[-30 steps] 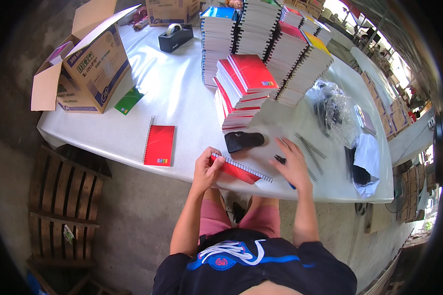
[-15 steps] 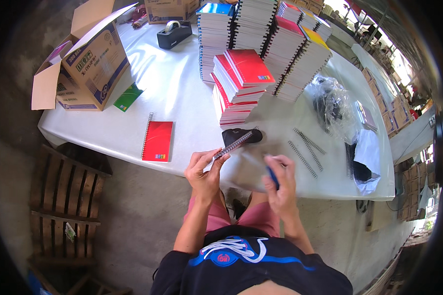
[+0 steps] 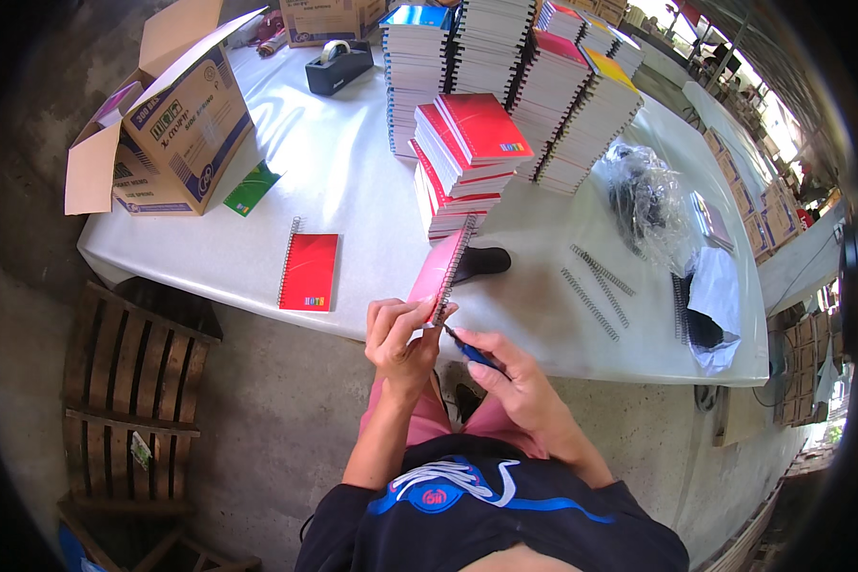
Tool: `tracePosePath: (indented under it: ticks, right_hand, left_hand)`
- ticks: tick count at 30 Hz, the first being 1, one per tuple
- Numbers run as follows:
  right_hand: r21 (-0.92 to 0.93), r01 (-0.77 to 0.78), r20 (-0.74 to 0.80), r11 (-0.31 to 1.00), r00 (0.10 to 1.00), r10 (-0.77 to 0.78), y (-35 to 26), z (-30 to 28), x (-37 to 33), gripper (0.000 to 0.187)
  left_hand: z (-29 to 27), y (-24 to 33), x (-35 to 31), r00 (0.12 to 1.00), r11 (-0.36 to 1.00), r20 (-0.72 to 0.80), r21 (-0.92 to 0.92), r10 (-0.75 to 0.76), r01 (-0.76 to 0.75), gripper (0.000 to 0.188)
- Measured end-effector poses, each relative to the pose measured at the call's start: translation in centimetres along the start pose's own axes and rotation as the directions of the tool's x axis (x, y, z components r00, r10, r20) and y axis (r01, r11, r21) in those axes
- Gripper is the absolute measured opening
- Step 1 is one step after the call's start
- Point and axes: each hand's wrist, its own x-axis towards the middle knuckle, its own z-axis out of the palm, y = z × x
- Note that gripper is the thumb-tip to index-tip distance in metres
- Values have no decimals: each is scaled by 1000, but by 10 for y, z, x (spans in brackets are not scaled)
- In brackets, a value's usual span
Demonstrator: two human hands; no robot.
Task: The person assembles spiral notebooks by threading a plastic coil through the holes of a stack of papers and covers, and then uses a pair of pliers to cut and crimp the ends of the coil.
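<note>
In my left hand (image 3: 398, 341) a small spiral notebook (image 3: 436, 270) with a red-pink cover is pinched by its lower end, tilted up with its dark wire coil facing right. My right hand (image 3: 520, 377) is closed round blue-handled pliers (image 3: 477, 355). Their dark tip is at the bottom end of the coil, beside my left fingertips; whether it touches the wire I cannot tell. Behind the notebook lies a black object (image 3: 486, 261), partly hidden. Another red spiral notebook (image 3: 310, 272) lies flat to the left, its coil sticking out past the top edge.
Loose wire coils (image 3: 596, 286) lie on the white-covered table (image 3: 372, 214) at right, near crumpled clear plastic (image 3: 648, 205) and a white wrapper (image 3: 715, 310). Red notebooks (image 3: 467, 157) are stacked ahead, with taller stacks behind. An open carton (image 3: 186, 138) and tape dispenser (image 3: 338, 69) stand at left.
The notebook in my left hand has turned, so its cover now shows. My right hand has moved left and brought the pliers to the coil's lower end.
</note>
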Motion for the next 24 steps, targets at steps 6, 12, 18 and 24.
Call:
tracePosePath:
  ticks: [6,12,18,24]
  right_hand:
    - [108,132,-6,985,991,-132,21,11,4,42]
    - [-862,-334,-393,382,916,-86,71,-29,-5,46]
    - [-719,113,-230,686,892,-389,14,-12,36,60]
    - [104,133,4,986,991,-135,-7,51,132,71]
  left_hand:
    - [-1,-5,-3,990,992,-83,-52,-118,114,31]
    - [-29,-22,7,916,923,-127,-99,-382,371,24]
    - [-62,-29,25,886,907,267,-81,-379,413,23]
    - [-85,-30,68,985,981,-38,89,-170,173,28]
